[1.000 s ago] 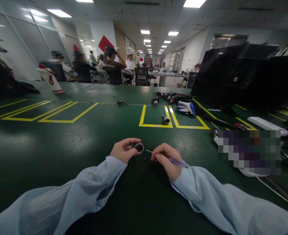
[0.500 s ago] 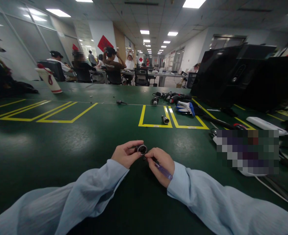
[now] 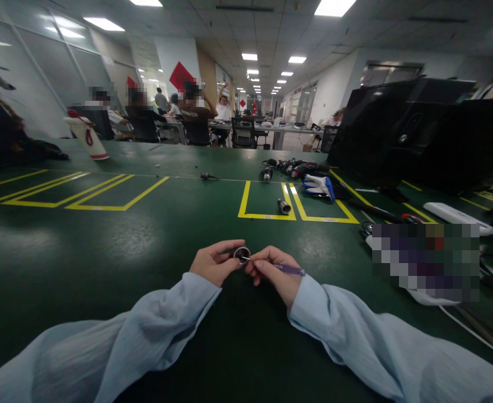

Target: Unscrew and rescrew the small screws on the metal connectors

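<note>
My left hand (image 3: 213, 263) grips a round metal connector shell (image 3: 242, 253) between thumb and fingers, its open end facing me. My right hand (image 3: 277, 274) is closed on a small screwdriver with a purple see-through handle (image 3: 289, 270). The thin shaft points left, and its tip reaches the connector's opening; whether it touches anything inside I cannot tell. Both hands are just above the green tabletop (image 3: 145, 291). Ahead of them, a similar metal connector piece (image 3: 283, 206) lies on its side within a yellow-taped box.
A dark connector with a thin tail (image 3: 208, 176) lies farther off. Behind the taped boxes are cabled connectors (image 3: 267, 173) and a blue-and-white glove (image 3: 318, 187). Black monitors (image 3: 401, 126) stand at right, near a white power strip (image 3: 460, 218). A white cup (image 3: 87, 135) stands far left.
My right hand has turned the screwdriver from pointing back toward my wrist to lying nearly level, with its tip at the connector's opening. My left hand has stayed nearly still.
</note>
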{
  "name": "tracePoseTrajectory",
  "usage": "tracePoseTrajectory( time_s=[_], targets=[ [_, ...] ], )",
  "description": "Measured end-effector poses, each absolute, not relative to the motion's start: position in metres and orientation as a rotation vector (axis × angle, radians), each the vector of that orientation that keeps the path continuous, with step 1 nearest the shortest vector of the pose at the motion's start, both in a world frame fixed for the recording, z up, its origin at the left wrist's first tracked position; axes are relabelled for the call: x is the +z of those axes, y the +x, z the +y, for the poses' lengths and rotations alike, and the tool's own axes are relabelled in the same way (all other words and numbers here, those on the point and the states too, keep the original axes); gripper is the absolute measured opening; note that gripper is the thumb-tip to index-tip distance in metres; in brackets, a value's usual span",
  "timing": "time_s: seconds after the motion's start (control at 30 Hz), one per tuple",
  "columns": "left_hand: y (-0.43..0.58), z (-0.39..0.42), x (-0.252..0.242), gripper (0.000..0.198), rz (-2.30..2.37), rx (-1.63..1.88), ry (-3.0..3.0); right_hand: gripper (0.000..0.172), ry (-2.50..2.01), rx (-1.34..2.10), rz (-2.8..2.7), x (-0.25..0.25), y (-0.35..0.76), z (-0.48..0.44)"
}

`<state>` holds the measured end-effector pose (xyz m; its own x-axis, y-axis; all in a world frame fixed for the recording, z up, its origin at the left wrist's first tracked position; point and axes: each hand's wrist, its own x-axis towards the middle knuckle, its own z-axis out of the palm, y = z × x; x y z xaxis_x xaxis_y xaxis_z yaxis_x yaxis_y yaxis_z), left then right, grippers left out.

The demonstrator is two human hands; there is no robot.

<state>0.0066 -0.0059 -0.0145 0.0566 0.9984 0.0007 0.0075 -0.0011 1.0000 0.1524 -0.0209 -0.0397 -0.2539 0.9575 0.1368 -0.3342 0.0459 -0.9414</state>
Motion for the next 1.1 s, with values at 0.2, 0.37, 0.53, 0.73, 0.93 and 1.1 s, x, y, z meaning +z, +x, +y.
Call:
tracePoseTrajectory(
  time_s=[0.2, 0.37, 0.53, 0.73, 0.93, 1.1],
  targets=[
    [0.004, -0.005, -0.015, 0.043, 1.155, 1.152, 1.237, 0.008, -0.730, 1.505, -1.118, -0.039, 0.151, -0.021],
    [0.004, -0.007, -0.015, 0.042, 1.137, 1.153, 1.245, 0.006, -0.809, 1.361, -1.243, -0.035, 0.152, -0.024],
    [0.005, -0.007, -0.016, 0.041, 1.128, 1.177, 1.275, 0.006, -0.878, 1.246, -1.371, -0.037, 0.151, -0.026],
    [0.006, -0.010, -0.018, 0.040, 1.114, 1.181, 1.333, 0.008, -0.932, 1.053, -1.538, -0.041, 0.151, -0.030],
    [0.007, -0.014, -0.017, 0.035, 1.111, 1.237, 1.396, 0.007, -0.780, 1.476, -1.132, -0.038, 0.150, -0.022],
    [0.006, -0.010, -0.016, 0.038, 1.137, 1.216, 1.346, 0.013, -0.693, 1.668, -0.904, -0.033, 0.149, -0.019]
  ],
)
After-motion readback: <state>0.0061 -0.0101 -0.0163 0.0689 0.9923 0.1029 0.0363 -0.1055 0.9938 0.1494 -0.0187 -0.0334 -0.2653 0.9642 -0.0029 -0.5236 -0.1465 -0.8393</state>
